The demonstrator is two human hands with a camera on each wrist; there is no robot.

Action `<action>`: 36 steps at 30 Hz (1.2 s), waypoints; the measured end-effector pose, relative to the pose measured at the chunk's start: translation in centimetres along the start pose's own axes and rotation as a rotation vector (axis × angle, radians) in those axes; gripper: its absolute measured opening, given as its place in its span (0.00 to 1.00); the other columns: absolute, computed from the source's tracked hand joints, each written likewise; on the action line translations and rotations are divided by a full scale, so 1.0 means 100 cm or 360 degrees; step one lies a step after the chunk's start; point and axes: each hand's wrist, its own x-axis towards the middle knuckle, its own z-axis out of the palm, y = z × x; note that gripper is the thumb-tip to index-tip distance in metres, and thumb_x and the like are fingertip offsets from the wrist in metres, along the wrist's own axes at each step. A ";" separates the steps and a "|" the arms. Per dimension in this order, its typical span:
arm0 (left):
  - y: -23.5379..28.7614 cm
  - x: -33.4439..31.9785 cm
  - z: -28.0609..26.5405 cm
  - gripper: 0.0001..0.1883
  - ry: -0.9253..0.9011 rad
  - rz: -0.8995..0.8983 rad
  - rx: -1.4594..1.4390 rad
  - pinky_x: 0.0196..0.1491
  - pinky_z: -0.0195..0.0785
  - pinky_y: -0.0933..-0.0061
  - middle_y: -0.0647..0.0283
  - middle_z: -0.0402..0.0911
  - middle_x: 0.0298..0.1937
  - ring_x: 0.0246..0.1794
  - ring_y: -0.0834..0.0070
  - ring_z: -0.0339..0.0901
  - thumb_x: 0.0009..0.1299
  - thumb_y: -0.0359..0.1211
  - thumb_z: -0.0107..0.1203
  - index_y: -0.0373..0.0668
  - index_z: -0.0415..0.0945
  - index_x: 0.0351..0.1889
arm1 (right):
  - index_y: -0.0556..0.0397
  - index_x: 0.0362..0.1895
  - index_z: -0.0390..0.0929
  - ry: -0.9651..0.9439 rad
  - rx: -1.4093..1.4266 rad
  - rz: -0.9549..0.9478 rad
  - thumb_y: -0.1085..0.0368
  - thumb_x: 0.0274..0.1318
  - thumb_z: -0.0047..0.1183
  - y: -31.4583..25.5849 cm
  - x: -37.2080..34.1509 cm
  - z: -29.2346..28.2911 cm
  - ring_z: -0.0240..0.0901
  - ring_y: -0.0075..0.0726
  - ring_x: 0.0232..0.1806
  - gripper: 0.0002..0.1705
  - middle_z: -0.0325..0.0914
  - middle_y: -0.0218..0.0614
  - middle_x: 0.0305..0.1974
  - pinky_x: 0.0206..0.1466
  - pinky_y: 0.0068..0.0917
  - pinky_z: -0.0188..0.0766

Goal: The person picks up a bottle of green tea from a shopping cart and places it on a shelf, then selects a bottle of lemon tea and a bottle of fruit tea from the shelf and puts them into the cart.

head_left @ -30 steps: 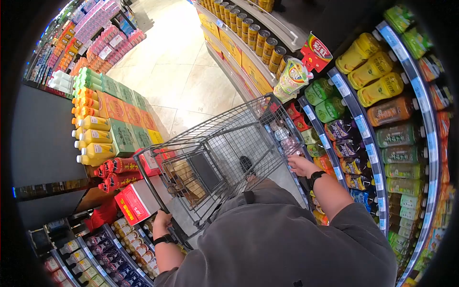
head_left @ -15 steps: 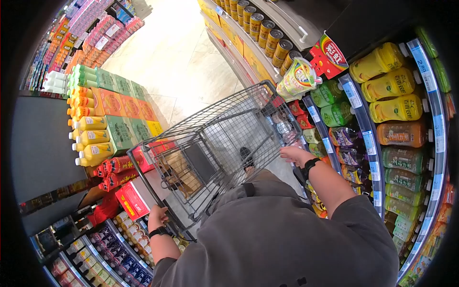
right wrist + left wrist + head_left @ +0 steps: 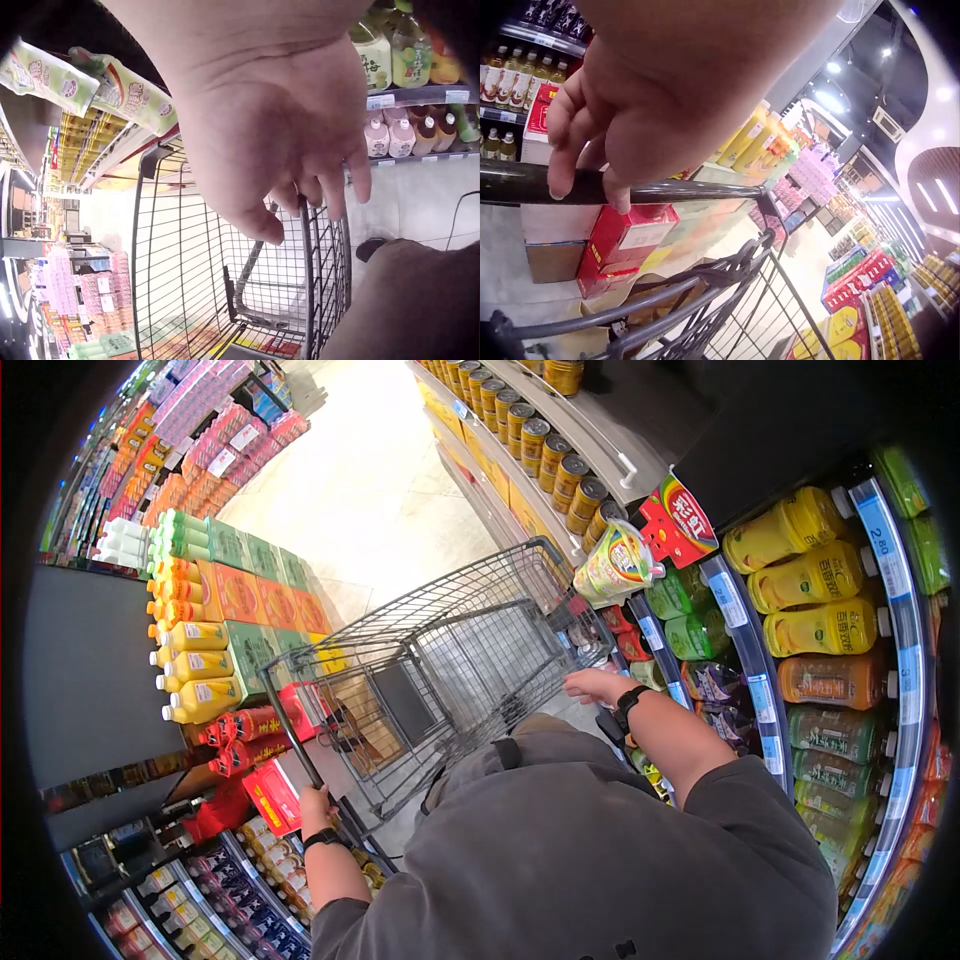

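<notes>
A dark wire shopping cart (image 3: 403, 695) stands across the front of the person's body. The left hand (image 3: 317, 810) holds the cart's handle bar (image 3: 705, 191), thumb and fingertips hooked over it. Above the side rim of the cart's basket (image 3: 137, 247) is the right hand (image 3: 600, 683). Its outer fingers hang fairly straight on one side of the near rim and its thumb on the other, with fingertips right at the rim. A brown cardboard item (image 3: 667, 300) shows through the wires by the handle end.
Drink shelves with yellow bottles (image 3: 815, 575) line the right side. A hanging pouch drink (image 3: 612, 565) juts out near the cart's far corner. Stacked green cartons (image 3: 250, 645) and a red-and-white box (image 3: 272, 798) stand at left. The pale floor (image 3: 370, 470) runs ahead.
The cart has shifted slightly left in the head view, and both hands have moved left with it. The right hand is farther from the shelf; the left stays on the handle.
</notes>
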 end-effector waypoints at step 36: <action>0.065 0.037 -0.051 0.16 -0.0114 0.0626 0.0360 0.24 0.77 0.64 0.54 0.85 0.26 0.19 0.64 0.85 0.72 0.39 0.64 0.33 0.82 0.44 | 0.49 0.72 0.69 0.0320 0.0771 -0.0232 0.46 0.71 0.50 0.074 -0.059 0.056 0.62 0.37 0.74 0.32 0.66 0.35 0.75 0.71 0.37 0.59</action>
